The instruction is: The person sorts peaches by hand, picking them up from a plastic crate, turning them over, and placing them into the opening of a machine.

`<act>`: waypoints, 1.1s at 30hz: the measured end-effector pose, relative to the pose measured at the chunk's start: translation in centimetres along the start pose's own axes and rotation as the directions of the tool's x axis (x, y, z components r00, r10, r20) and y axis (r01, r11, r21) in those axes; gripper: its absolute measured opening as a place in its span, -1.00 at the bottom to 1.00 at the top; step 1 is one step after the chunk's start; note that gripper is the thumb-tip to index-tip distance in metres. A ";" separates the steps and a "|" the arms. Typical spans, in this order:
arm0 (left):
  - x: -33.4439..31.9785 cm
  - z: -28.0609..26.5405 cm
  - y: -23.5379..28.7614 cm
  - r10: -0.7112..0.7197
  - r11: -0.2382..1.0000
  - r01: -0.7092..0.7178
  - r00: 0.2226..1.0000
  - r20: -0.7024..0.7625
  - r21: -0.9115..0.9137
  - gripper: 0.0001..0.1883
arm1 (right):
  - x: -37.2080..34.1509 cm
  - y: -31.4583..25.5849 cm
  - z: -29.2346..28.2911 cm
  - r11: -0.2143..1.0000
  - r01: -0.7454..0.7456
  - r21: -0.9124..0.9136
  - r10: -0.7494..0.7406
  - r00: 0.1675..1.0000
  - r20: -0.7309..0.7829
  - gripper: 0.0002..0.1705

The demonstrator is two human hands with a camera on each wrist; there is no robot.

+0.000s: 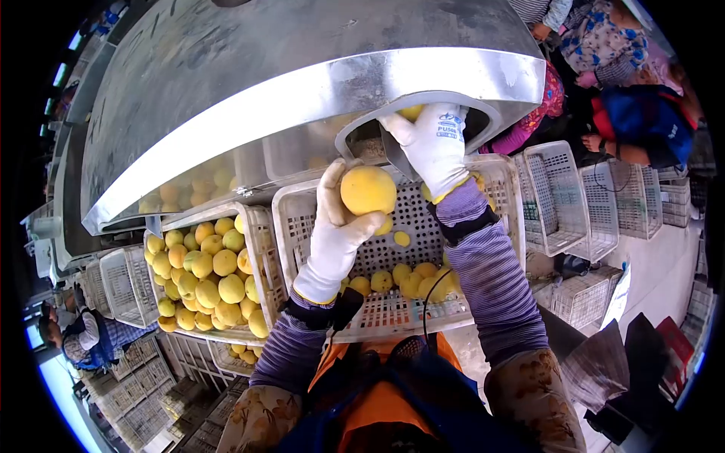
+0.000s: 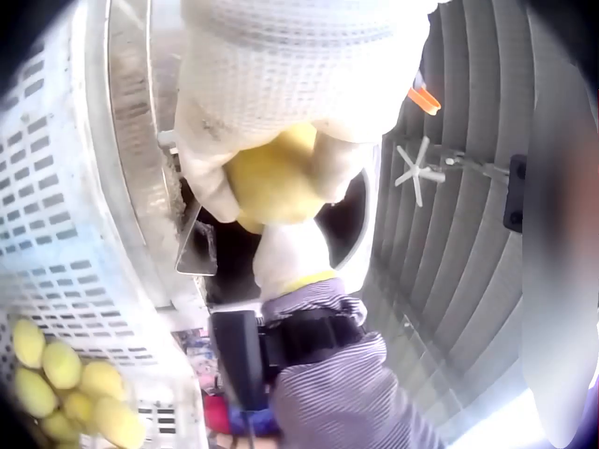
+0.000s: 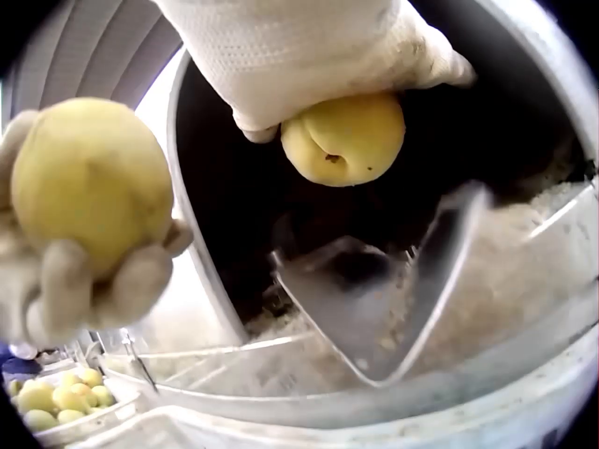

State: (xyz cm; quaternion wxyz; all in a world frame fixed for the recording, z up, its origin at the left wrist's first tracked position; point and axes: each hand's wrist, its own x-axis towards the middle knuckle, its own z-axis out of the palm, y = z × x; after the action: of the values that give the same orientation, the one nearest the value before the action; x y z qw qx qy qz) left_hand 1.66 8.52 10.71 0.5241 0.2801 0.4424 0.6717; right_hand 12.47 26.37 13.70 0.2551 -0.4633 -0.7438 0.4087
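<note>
My gloved left hand (image 1: 331,238) grips a large yellow peach (image 1: 368,190) above a plastic crate (image 1: 442,323), thumb and fingers curled round it. In the right wrist view that peach (image 3: 92,178) appears at the left. My gloved right hand (image 1: 436,147) reaches into the round metal opening (image 1: 483,128) of a machine. It holds a second yellow peach (image 3: 346,140), stem end showing, in front of the dark interior. Below that peach stands a V-shaped metal piece (image 3: 374,318) in the opening. Several peaches (image 1: 408,283) lie along the crate's near side.
A full crate of peaches (image 1: 208,279) stands to the left. The machine's metal housing (image 1: 302,45) overhangs the work, with a bright rim. Stacked crates (image 1: 555,196) are at the right, and people (image 1: 642,113) work at the upper right.
</note>
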 end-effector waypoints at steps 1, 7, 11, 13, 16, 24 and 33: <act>0.3 -0.1 -0.1 0.107 0.977 -0.107 0.994 0.010 0.187 0.02 | -1.5 -0.7 -0.6 0.981 0.134 0.143 -0.121 0.988 -0.099 -0.11; 1.3 1.0 1.8 0.244 0.669 -0.420 0.903 0.353 0.613 -0.04 | -10.4 -1.0 0.2 0.914 0.283 0.292 -0.295 0.955 -0.003 0.19; 0.7 3.5 2.5 0.339 0.839 -0.394 0.918 0.207 0.376 -0.15 | -10.8 -2.1 0.2 0.938 0.333 0.098 -0.310 0.930 -0.198 0.02; 0.5 2.3 1.5 0.298 0.867 -0.312 0.949 0.098 0.388 -0.15 | -9.6 -1.2 1.5 0.948 0.312 -0.063 -0.311 0.865 -0.393 -0.07; -0.3 0.0 -2.0 0.221 0.905 -0.180 0.973 -0.063 0.386 -0.16 | -5.5 2.6 4.2 0.951 0.121 -0.286 -0.248 0.850 -0.466 -0.13; -3.8 -11.4 -14.1 0.051 0.706 0.395 0.799 -0.599 0.587 -0.24 | 1.5 1.8 4.0 0.906 0.191 -0.379 -0.337 0.867 -0.367 -0.42; 2.4 -17.1 -21.8 -0.043 -0.202 0.599 0.785 -0.618 0.775 -0.29 | -12.4 9.7 12.8 0.979 0.065 -0.195 -0.062 0.998 0.020 -0.57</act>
State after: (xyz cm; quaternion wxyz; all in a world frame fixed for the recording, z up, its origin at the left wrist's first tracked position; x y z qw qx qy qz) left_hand -3.45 6.97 -16.62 0.2061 0.3037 0.9302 -0.0039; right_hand 12.97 12.76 -1.37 0.2159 -0.4594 -0.7965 0.3286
